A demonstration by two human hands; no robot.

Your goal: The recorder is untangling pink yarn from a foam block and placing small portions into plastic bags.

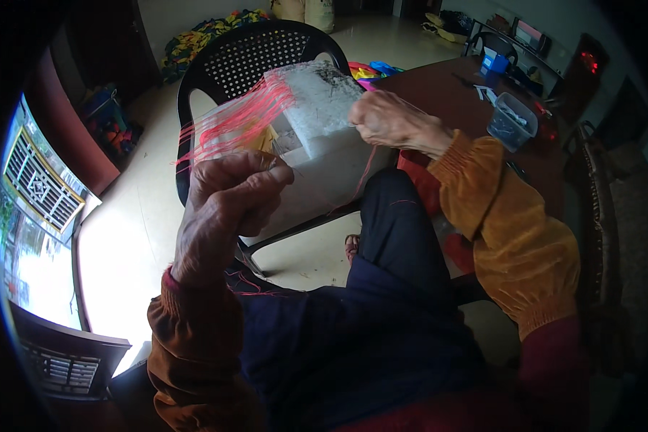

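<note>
My left hand [234, 191] is closed in a pinch in front of the chair, and whatever its fingertips hold is too fine to make out. Farther right, my right hand [399, 124] is closed as well, with a thin pink thread [368, 167] hanging down from beneath it. Between and beyond my hands, a white foam block [317, 108] rests on a black plastic chair [263, 43]. Many pink threads [245, 115] lie side by side across the block's left part and trail over its edge. Something yellowish [265, 138] shows under them.
To the right stands a brown table [450, 90] with a clear plastic tub [513, 121] and a blue box [494, 61]. My knee [399, 209] is just below the block. A colourful pile of cloth [209, 39] lies behind the chair. A bright doorway [43, 216] opens at left.
</note>
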